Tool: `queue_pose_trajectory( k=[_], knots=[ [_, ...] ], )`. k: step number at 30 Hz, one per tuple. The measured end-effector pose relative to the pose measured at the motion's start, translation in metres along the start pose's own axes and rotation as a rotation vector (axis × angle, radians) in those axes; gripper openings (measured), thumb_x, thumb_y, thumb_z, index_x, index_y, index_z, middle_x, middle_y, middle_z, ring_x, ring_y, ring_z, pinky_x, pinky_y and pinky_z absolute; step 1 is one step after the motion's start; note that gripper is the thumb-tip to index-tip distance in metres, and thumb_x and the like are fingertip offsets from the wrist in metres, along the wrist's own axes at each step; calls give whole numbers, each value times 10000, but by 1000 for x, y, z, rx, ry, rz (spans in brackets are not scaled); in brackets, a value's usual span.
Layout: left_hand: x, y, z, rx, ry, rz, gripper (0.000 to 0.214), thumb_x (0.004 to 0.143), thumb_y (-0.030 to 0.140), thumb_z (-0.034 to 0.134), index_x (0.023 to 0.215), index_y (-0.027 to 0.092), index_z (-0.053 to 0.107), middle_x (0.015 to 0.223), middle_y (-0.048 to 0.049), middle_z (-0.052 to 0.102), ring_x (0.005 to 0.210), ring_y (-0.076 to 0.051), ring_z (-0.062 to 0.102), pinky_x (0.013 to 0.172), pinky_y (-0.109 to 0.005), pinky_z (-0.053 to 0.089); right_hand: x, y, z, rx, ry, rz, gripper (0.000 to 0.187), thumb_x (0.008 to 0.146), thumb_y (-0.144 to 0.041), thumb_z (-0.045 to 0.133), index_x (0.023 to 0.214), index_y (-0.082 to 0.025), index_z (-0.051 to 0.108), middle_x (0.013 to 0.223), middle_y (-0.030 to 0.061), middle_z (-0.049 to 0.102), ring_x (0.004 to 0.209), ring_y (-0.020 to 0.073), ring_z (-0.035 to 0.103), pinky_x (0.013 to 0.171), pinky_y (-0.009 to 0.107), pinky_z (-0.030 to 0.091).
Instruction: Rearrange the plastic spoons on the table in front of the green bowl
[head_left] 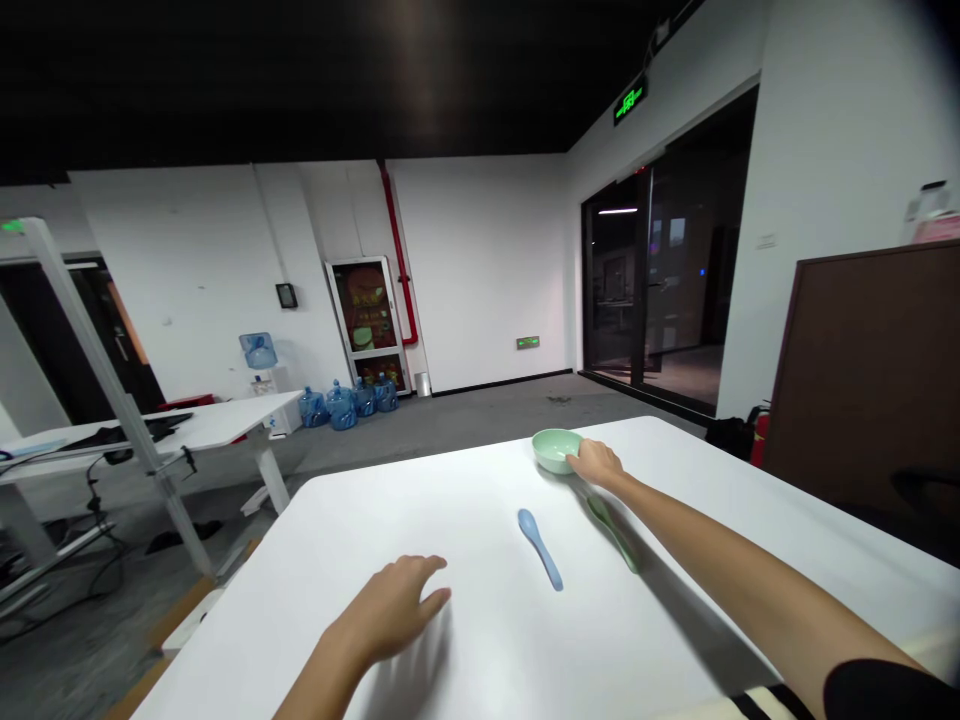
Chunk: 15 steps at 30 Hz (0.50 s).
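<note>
We pinch the light-green bowl (553,454) by its rim with the right hand (600,463), presumably for its thin edge, while the left hand (401,602), half-open, holds nothing.

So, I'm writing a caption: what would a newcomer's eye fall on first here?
The pale green bowl near the far edge of the white table likely catches the eye first, with the right hand gripping its rim. Next come the blue spoon and, to its right, the green spoon, both lying nearer than the bowl; the left hand is open, left of them. Beyond, a red pipe runs down the back wall.
</note>
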<state>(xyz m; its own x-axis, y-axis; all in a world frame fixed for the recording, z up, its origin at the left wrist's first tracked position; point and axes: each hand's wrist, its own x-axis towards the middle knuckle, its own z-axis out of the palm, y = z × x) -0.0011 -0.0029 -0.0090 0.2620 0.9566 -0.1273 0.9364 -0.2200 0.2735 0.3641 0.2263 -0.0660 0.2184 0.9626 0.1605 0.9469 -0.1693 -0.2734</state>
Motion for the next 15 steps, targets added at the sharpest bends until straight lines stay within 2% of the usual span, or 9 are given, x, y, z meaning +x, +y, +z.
queue_pose_trajectory(
  k=[7,15],
  knots=[
    [1,-5,3,-4,9,-2,573,826,637,365,1277,316,509,1282,-47,575,1186,-279,499,963,-402,386,-18,6,-15,23,12,2,484,860,-555,350,946,-171,631,1015,141,647,927,270,612,712,329,433],
    [2,-9,7,10,39,30,589,825,653,354,1273,306,516,1278,-58,577,1186,-277,501,965,-396,390,-65,30,-60,69,63,-129,583,863,-603,340,1142,-150,578,1100,162,629,1003,273,584,769,322,401]
  ],
)
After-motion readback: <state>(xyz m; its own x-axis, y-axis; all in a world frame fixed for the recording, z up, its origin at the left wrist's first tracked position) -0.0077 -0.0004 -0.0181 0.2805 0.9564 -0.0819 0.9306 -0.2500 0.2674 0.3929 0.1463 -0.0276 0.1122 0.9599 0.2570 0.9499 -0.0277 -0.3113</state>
